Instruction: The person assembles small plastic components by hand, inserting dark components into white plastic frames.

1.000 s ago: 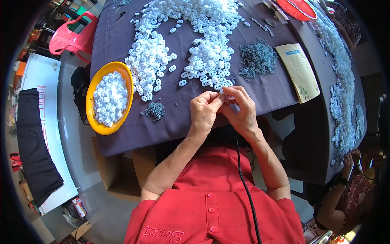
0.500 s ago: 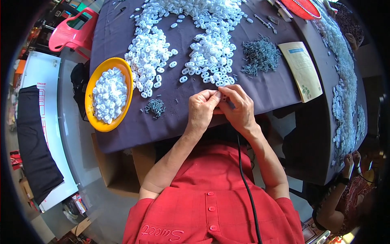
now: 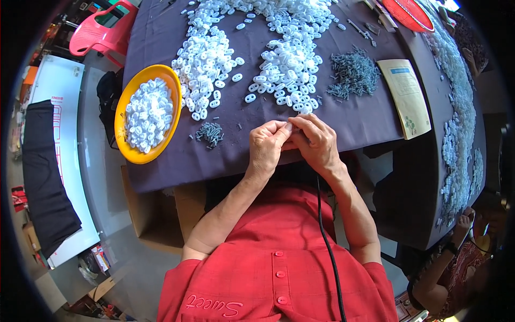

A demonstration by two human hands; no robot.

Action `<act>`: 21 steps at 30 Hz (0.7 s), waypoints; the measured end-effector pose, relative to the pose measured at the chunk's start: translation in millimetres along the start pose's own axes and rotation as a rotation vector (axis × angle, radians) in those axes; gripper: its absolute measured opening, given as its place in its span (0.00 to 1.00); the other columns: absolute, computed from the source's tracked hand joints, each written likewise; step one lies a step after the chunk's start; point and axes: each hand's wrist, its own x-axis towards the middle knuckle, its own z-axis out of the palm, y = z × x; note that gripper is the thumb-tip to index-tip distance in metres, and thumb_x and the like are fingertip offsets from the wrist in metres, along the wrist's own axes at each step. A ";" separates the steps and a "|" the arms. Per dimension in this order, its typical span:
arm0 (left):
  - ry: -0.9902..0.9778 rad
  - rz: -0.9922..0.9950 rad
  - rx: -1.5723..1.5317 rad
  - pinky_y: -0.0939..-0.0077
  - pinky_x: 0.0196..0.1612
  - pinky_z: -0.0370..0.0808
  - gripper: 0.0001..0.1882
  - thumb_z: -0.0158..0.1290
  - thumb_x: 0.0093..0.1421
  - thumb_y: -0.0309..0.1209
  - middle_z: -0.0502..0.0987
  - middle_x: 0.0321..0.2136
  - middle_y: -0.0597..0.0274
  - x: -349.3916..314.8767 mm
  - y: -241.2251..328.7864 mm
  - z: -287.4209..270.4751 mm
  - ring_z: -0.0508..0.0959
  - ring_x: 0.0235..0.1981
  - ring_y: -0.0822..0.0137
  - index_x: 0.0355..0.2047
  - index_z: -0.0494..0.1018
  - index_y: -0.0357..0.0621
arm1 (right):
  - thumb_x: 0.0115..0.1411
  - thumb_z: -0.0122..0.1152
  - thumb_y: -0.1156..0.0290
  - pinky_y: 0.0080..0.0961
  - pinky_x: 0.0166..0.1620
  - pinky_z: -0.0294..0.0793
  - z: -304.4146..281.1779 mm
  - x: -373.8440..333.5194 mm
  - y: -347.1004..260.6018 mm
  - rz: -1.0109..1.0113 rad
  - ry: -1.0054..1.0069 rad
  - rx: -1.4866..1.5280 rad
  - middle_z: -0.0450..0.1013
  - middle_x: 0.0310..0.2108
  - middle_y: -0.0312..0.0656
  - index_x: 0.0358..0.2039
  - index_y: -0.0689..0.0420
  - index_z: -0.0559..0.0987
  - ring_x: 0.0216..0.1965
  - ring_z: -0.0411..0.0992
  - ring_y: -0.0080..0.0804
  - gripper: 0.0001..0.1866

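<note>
My left hand (image 3: 266, 144) and my right hand (image 3: 317, 140) meet at the table's near edge, thumbs and fingertips pinched together. Whatever they grip is small and hidden by the fingers. Just beyond them lies a heap of small white oval plastic pieces with two holes (image 3: 289, 70). A second white heap (image 3: 204, 64) is further left. Left of my left hand sits a small pile of grey screw-like pins (image 3: 210, 134). A larger pile of the same grey pins (image 3: 354, 73) lies beyond my right hand.
A yellow oval basin (image 3: 137, 155) of white pieces stands at the table's left edge. On the right are a beige paper packet (image 3: 405, 99), a red basket (image 3: 410, 13) and a long row of white pieces (image 3: 456, 145). Another person's arm (image 3: 442, 268) is at lower right. A black cable (image 3: 327, 241) hangs over my shirt.
The view has shifted slightly, so the table and its heaps appear a little further right and higher. My hands stay pinched together in nearly the same pose.
</note>
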 end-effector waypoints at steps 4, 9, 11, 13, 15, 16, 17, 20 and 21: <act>0.005 -0.021 -0.003 0.74 0.36 0.78 0.09 0.48 0.60 0.26 0.77 0.29 0.56 -2.6 -0.2 -2.9 0.78 0.29 0.68 0.32 0.73 0.31 | 0.43 0.60 0.80 0.29 0.32 0.74 1.4 -0.7 1.7 -0.037 -0.008 -0.015 0.72 0.29 0.43 0.34 0.60 0.74 0.30 0.73 0.39 0.14; 0.033 0.005 -0.053 0.81 0.33 0.77 0.08 0.50 0.59 0.26 0.77 0.26 0.60 -5.2 -2.2 -0.9 0.76 0.27 0.74 0.30 0.75 0.32 | 0.44 0.60 0.80 0.29 0.32 0.74 0.4 -0.4 1.7 -0.064 -0.012 -0.017 0.72 0.30 0.43 0.33 0.60 0.74 0.30 0.73 0.39 0.13; 0.031 0.014 -0.064 0.81 0.33 0.77 0.08 0.50 0.58 0.27 0.77 0.27 0.60 -5.8 -2.4 -0.1 0.77 0.27 0.74 0.30 0.75 0.32 | 0.44 0.61 0.79 0.28 0.33 0.74 -1.5 -0.4 0.5 0.037 -0.042 0.067 0.73 0.31 0.42 0.35 0.60 0.75 0.31 0.73 0.38 0.14; 0.055 -0.061 -0.086 0.80 0.34 0.77 0.08 0.50 0.58 0.27 0.77 0.27 0.60 -5.8 -1.1 -0.9 0.77 0.28 0.73 0.31 0.75 0.32 | 0.43 0.62 0.79 0.27 0.33 0.74 -3.3 -0.4 -1.4 0.100 -0.032 0.106 0.73 0.32 0.42 0.36 0.60 0.76 0.31 0.74 0.37 0.15; 0.050 -0.059 -0.098 0.80 0.34 0.78 0.09 0.50 0.59 0.27 0.77 0.28 0.60 -5.2 0.4 -1.5 0.77 0.28 0.73 0.31 0.75 0.32 | 0.43 0.62 0.78 0.26 0.34 0.74 -4.8 -0.1 -2.9 0.165 -0.023 0.146 0.73 0.32 0.42 0.37 0.60 0.76 0.32 0.74 0.37 0.16; 0.072 -0.084 -0.104 0.79 0.34 0.78 0.09 0.50 0.59 0.27 0.77 0.28 0.59 -5.1 0.9 -1.7 0.77 0.28 0.72 0.31 0.75 0.32 | 0.43 0.63 0.78 0.26 0.34 0.74 -5.8 0.3 -2.9 0.163 -0.026 0.142 0.73 0.33 0.42 0.37 0.60 0.76 0.32 0.74 0.36 0.17; 0.062 -0.074 -0.106 0.79 0.34 0.78 0.09 0.50 0.59 0.27 0.77 0.28 0.59 -5.2 1.2 -1.6 0.77 0.28 0.72 0.31 0.75 0.32 | 0.42 0.63 0.78 0.25 0.34 0.73 -6.1 0.7 -2.8 0.159 -0.030 0.138 0.73 0.33 0.42 0.37 0.60 0.76 0.32 0.74 0.36 0.17; 0.063 -0.051 -0.101 0.79 0.34 0.78 0.09 0.50 0.59 0.28 0.77 0.28 0.59 -6.0 0.6 -2.1 0.77 0.28 0.72 0.31 0.75 0.32 | 0.41 0.63 0.81 0.21 0.34 0.73 -5.2 -0.1 -2.6 0.153 -0.023 0.131 0.73 0.33 0.42 0.36 0.61 0.77 0.32 0.74 0.31 0.17; 0.059 -0.063 -0.093 0.74 0.36 0.78 0.09 0.49 0.59 0.27 0.76 0.28 0.58 -5.6 -0.2 -2.6 0.77 0.29 0.69 0.32 0.74 0.31 | 0.41 0.63 0.81 0.21 0.34 0.73 -5.1 -0.6 -1.9 0.149 -0.024 0.130 0.73 0.33 0.42 0.36 0.61 0.77 0.32 0.74 0.31 0.17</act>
